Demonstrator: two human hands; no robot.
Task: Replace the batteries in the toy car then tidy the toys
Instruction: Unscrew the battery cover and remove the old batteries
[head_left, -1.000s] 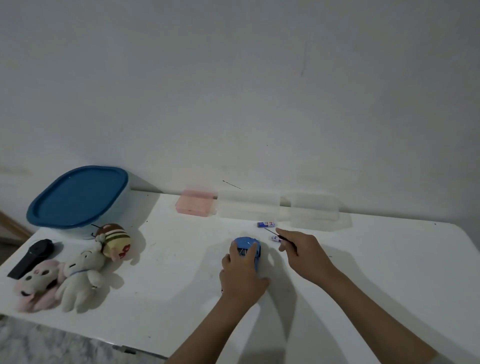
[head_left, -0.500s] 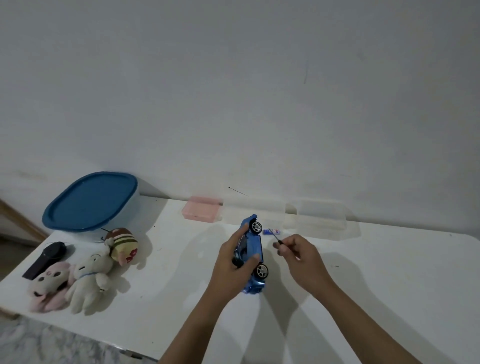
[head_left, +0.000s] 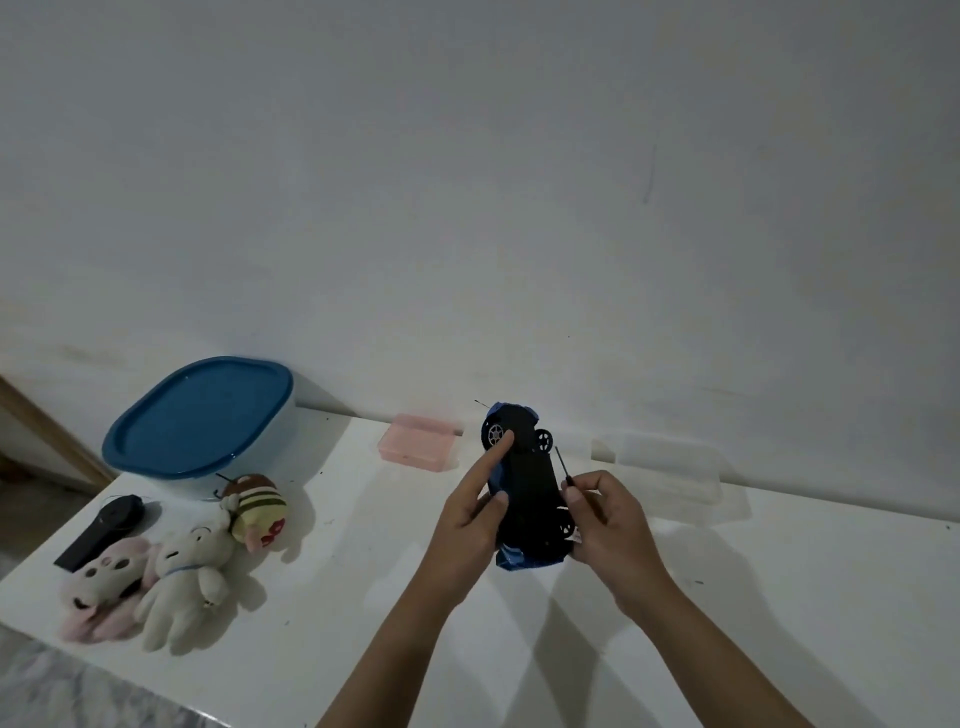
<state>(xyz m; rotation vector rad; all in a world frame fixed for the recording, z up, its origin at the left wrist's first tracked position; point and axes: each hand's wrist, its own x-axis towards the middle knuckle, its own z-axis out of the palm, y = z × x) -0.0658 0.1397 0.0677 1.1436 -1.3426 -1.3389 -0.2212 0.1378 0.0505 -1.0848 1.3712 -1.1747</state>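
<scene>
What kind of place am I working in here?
Probably a room in a home: a plain white table set against a bare wall, with plush toys and a blue-lidded storage tub on it.

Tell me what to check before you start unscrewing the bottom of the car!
1. Car turned underside up: ok, the black bottom faces the camera.
2. Left hand holding the car steady: ok, fingers wrap its side.
3. Screwdriver in the right hand: ok, pinched, tip pointing up beside the car.
4. Tip on the screw: not ok, it is still off to the side.
5. Where the screw sits: cannot tell, the bottom is too dark.
6. New batteries within reach: cannot tell, none show right now.
</scene>
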